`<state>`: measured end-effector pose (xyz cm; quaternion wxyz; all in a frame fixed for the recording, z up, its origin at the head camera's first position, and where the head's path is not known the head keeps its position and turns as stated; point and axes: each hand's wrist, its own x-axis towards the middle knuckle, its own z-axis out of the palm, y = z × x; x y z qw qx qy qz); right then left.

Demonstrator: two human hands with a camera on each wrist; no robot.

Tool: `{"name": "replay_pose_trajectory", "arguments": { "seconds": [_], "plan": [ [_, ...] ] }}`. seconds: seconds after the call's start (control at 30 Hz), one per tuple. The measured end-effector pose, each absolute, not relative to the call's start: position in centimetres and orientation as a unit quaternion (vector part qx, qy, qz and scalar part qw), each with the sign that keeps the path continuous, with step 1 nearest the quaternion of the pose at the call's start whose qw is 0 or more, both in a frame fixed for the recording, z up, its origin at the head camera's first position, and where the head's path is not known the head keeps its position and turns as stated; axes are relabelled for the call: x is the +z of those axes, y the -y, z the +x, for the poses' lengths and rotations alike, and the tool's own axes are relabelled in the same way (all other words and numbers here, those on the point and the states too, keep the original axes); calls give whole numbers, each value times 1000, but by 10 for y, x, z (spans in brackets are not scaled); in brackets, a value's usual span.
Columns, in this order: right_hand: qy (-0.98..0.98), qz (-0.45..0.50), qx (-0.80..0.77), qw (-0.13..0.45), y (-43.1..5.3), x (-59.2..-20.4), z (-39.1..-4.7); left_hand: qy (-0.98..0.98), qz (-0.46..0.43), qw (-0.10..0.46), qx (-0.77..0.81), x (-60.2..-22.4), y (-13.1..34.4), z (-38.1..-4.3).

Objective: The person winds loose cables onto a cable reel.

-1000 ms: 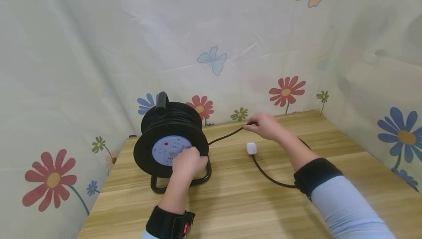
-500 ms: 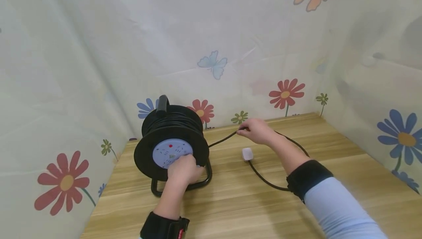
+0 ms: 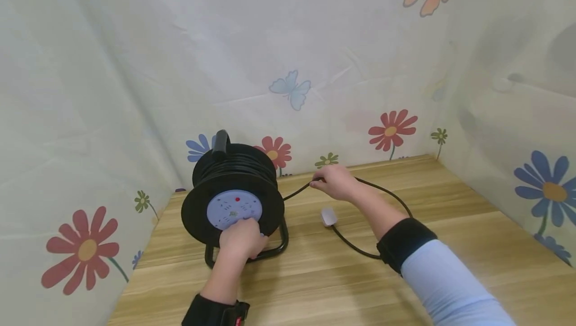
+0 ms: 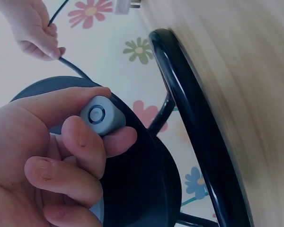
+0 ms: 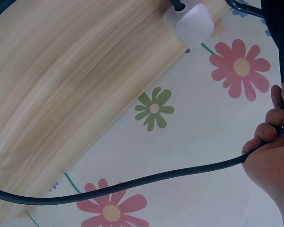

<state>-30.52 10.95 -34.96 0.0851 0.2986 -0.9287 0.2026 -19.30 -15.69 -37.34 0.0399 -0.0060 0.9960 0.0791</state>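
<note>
A black cable reel with a pale blue socket panel stands on its tubular frame, dark cable wound round its drum. My left hand grips a grey crank knob at the lower right of the panel; the left wrist view shows thumb and fingers round it. To the right, my right hand holds the black cable in its curled fingers, a short way out from the drum. Past that hand the cable loops back to a white plug, which lies nearer me than the hand.
The wood-grain table carries the reel at its left and the cable loop at its right. A curtain printed with flowers and butterflies hangs behind the table and along both sides. The reel's carrying handle stands up at the top.
My right hand has moved left towards the reel with the cable. The plug has slid left and nearer to me. The socket panel has turned, and my left hand has gone lower with the knob.
</note>
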Motion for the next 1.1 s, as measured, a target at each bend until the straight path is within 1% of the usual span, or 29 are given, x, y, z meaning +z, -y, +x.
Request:
{"name": "replay_pose_trajectory", "arguments": {
  "seconds": [0.3,0.43,0.63,0.77,1.1],
  "plan": [
    [925,314,199,75,-85,-348,-306,-996,-13,59,60,-374,175,-187],
    [923,320,198,82,-74,-349,-307,-996,-15,70,51,-372,184,-185],
    [913,341,199,100,-62,-355,-308,-997,-13,69,43,-371,199,-181],
    [912,349,192,99,-56,-358,-309,-997,-9,68,45,-369,207,-178],
    [911,359,181,98,-44,-357,-306,-994,-17,87,66,-363,219,-176]
  ]
}}
